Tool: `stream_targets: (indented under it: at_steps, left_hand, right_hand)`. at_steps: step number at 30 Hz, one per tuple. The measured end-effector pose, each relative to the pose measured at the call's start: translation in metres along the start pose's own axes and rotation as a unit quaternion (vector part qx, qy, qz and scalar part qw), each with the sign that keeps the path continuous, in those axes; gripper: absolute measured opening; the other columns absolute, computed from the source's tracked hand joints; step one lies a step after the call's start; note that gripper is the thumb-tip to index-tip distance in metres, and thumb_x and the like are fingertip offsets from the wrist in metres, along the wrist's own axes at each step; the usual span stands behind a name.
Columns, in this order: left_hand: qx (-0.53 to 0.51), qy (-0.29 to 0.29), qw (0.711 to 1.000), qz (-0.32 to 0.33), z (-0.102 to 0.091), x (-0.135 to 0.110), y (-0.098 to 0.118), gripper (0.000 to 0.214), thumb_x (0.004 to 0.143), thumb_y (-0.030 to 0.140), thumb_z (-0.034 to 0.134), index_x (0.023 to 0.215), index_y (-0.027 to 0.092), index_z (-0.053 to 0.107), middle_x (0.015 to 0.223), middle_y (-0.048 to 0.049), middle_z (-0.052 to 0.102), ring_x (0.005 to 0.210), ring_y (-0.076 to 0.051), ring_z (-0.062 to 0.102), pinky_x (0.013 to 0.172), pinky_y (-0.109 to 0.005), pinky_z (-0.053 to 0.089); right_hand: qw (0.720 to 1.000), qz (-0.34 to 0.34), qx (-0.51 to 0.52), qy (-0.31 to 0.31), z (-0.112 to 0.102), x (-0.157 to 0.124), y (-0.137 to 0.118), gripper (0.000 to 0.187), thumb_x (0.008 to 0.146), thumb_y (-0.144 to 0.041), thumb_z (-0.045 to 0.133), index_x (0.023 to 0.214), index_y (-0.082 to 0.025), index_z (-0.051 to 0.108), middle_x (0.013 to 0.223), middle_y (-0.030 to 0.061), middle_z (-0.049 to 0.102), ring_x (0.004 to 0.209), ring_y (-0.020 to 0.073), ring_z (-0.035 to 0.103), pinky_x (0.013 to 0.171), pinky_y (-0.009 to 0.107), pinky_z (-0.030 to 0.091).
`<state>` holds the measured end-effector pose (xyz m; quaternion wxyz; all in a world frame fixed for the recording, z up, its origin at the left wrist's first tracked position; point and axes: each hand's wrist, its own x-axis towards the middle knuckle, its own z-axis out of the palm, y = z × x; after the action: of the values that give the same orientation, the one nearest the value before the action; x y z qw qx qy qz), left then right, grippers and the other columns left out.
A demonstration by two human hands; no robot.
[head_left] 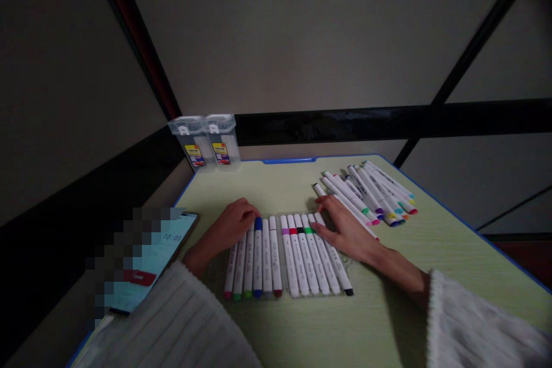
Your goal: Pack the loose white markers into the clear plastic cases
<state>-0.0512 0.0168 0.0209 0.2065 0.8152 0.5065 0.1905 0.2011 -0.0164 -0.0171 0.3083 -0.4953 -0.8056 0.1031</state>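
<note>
White markers (267, 259) lie side by side in a left group, with coloured ends toward me. Beside them is a second row of markers (308, 259), the rightmost one slightly slanted with a black end. Clear plastic (351, 267) shows under the rows. My left hand (237, 221) is closed, its fingers curled at the far end of the left group, by a blue-capped marker (257, 241); whatever is in its fingertips is hidden. My right hand (340, 229) lies at the far end of the right row, thumb and fingers apart, touching the marker tops.
A loose pile of markers (366, 190) lies at the back right of the pale table (276, 339). Two clear lidded boxes (204, 146) stand at the back left corner. A phone (159, 259) with its screen lit lies at the left edge. Walls rise behind and to the left.
</note>
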Motion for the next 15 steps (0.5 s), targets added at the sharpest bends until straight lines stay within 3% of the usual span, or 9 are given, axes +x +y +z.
stream_targets:
  at_steps: [10, 15]
  left_hand:
    - [0.007, 0.022, 1.0, 0.001, 0.0098, 0.0007, -0.0062, 0.021, 0.078, 0.017, 0.04, 0.067, 0.015, 0.057, 0.073, -0.0026, 0.053, 0.072, -0.015, 0.052, 0.066, -0.026, 0.04]
    - [0.017, -0.012, 0.999, 0.034, 0.0059, -0.0062, 0.0013, 0.026, 0.082, 0.02, 0.036, 0.07, 0.015, 0.058, 0.077, -0.0032, 0.049, 0.074, -0.015, 0.05, 0.07, -0.028, 0.04]
  right_hand:
    - [1.0, 0.0, 0.007, -0.004, 0.0001, -0.0004, -0.0044, 0.014, 0.076, -0.025, 0.048, 0.086, -0.019, 0.04, 0.093, 0.0093, 0.051, 0.081, 0.0219, 0.049, 0.072, 0.038, 0.042]
    - [1.0, 0.008, 0.005, -0.011, 0.0001, 0.0002, -0.0045, 0.013, 0.076, -0.025, 0.048, 0.084, -0.019, 0.04, 0.089, 0.0086, 0.05, 0.08, 0.0216, 0.048, 0.071, 0.038, 0.041]
